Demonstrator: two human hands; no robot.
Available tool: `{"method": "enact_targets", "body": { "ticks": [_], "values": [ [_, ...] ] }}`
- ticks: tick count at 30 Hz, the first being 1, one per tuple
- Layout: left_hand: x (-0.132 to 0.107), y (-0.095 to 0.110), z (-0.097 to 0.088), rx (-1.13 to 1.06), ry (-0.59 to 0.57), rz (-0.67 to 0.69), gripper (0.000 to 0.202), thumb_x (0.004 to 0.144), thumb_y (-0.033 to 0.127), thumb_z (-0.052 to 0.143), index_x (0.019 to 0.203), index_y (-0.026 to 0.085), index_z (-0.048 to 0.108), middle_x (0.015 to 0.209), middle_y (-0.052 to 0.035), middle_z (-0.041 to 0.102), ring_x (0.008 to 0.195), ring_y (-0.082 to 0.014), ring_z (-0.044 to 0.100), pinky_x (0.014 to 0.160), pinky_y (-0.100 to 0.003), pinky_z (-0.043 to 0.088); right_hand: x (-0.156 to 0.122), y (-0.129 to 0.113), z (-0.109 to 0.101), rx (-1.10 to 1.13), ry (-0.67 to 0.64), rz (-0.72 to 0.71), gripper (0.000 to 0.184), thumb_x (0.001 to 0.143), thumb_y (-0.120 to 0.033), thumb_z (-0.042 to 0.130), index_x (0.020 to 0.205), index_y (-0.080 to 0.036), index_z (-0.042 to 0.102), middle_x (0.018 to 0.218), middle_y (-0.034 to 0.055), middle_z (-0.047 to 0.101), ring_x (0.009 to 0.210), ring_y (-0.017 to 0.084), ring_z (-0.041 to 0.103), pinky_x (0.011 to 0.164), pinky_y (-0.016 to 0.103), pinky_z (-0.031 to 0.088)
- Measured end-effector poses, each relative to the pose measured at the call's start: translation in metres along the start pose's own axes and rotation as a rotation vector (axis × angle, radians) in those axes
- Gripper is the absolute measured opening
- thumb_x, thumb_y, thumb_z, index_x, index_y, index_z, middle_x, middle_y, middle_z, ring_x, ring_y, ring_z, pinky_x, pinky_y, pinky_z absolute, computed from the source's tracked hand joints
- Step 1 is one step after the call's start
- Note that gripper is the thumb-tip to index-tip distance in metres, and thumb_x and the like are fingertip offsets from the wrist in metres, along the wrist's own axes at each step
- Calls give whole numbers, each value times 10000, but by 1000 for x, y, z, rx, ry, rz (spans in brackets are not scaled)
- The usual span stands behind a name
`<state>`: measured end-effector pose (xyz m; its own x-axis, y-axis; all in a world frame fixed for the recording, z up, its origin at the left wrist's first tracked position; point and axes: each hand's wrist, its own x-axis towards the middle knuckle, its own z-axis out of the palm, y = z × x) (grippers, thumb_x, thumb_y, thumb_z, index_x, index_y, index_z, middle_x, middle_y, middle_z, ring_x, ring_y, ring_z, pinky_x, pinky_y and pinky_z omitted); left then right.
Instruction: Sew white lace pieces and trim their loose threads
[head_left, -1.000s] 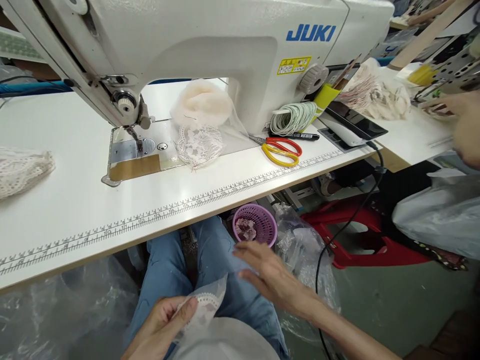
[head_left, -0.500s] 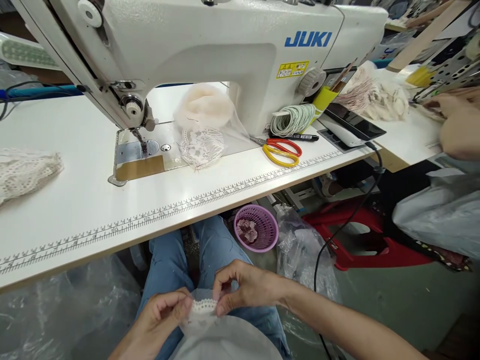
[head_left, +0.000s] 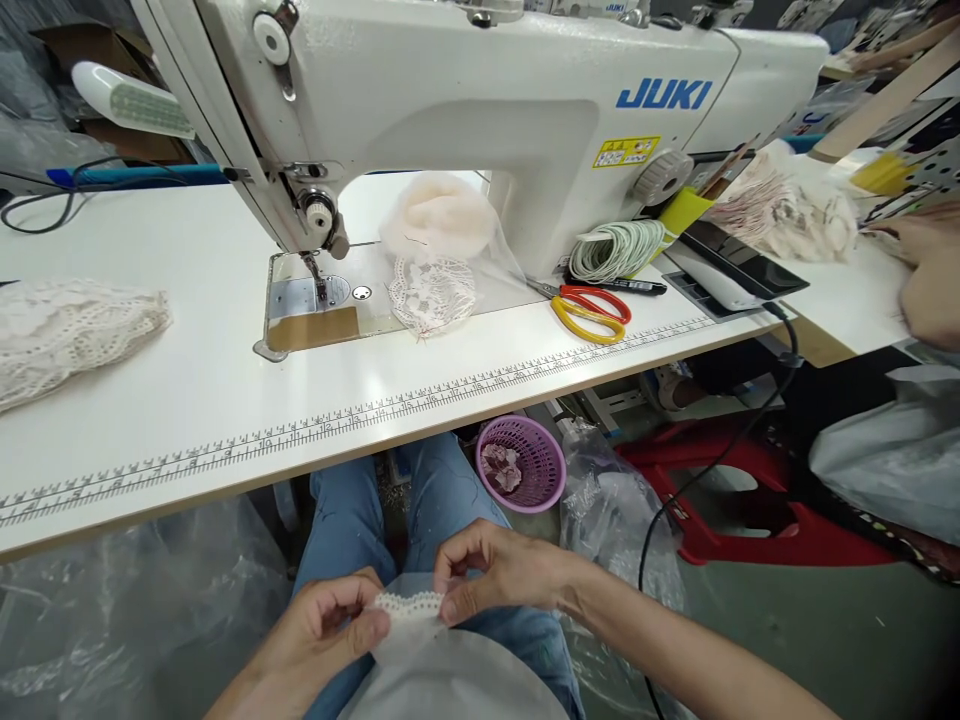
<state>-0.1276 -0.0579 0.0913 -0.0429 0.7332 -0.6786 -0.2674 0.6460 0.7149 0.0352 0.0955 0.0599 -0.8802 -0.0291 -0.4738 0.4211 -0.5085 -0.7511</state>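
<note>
A narrow strip of white lace trim (head_left: 409, 606) with sheer fabric around it is stretched between my two hands, above my lap. My left hand (head_left: 330, 625) pinches its left end between thumb and fingers. At the other end, my right hand (head_left: 480, 575) has thumb and forefinger closed on the lace. Pale fabric (head_left: 457, 675) lies below the hands over my lap. On the table stands a white JUKI sewing machine (head_left: 465, 110), its presser foot (head_left: 321, 290) with no cloth under it. Sheer fabric with a lace piece (head_left: 433, 290) rests beside the needle plate.
Red-and-yellow scissors (head_left: 592, 312), a coil of pale cord (head_left: 615, 250) and a black marker (head_left: 634, 286) lie right of the machine. A lace bundle (head_left: 75, 330) sits at left. Below are a purple basket (head_left: 540, 465) and red stool (head_left: 780, 500). A co-worker's hand (head_left: 930, 270) shows at right.
The view has shifted, so the machine and table appear farther right. Both hands keep their hold on the lace trim, and the lace now shows a little wider between them.
</note>
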Motion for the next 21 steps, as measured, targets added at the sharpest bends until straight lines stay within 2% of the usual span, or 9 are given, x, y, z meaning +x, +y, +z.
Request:
{"method": "enact_targets", "body": {
  "ticks": [5,8,13,18,21],
  "values": [
    [-1,-1,-5,-7,10,-12,430,688,578,670,639,160,584,672,28,409,672,-129,360,618,-187,314,3,2,5,112,-45,-34,350,590,-382,804,762,-116,654,706,-12,590,650,85,531,641,210,422],
    [-2,-5,-5,-52,54,-9,419,674,571,689,660,161,602,691,20,446,710,-136,396,651,-181,333,5,3,10,122,-9,-43,352,618,-399,785,753,-110,635,676,-12,585,606,71,506,594,192,398],
    [0,-9,0,-58,2,-17,461,641,580,709,744,133,661,697,-15,538,691,-145,438,633,-197,340,6,4,19,59,78,-45,406,608,-455,774,723,-100,613,637,-19,555,575,67,481,560,188,370],
    [4,-13,4,-21,68,17,427,632,551,719,626,128,668,637,17,435,640,-127,379,592,-202,307,5,4,18,13,62,-33,414,585,-462,783,725,-107,620,637,-31,553,566,60,474,565,186,375],
    [5,-14,4,19,76,17,427,636,566,697,631,140,679,640,10,444,653,-142,379,614,-220,319,5,6,13,21,9,-39,403,586,-446,786,756,-111,637,667,-27,567,588,64,488,588,191,394]
  ]
}}
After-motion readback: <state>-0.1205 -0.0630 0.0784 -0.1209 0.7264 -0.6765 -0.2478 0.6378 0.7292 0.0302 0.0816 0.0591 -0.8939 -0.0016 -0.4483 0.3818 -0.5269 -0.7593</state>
